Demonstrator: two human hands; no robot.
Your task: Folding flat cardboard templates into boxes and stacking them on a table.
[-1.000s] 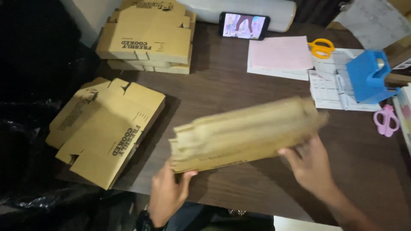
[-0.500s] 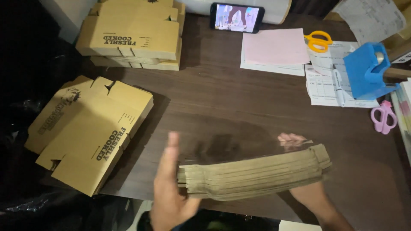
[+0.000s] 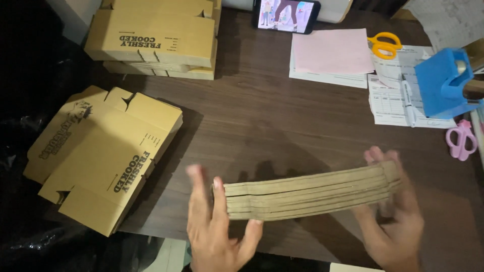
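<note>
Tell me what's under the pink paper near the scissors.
Under the pink paper a white printed sheet shows along its near edge; the rest of that sheet is covered.

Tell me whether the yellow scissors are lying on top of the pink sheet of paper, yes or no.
No: the yellow scissors lie just past the right edge of the pink sheet, on the white printed forms.

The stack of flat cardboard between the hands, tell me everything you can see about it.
The stack of flat cardboard is a bundle of several thin brown sheets seen edge-on, layered and bowed slightly upward in the middle. It lies roughly level over the near part of the dark wooden table. The left hand presses on its left end, and the right hand holds its right end. Both hands look blurred.
</note>
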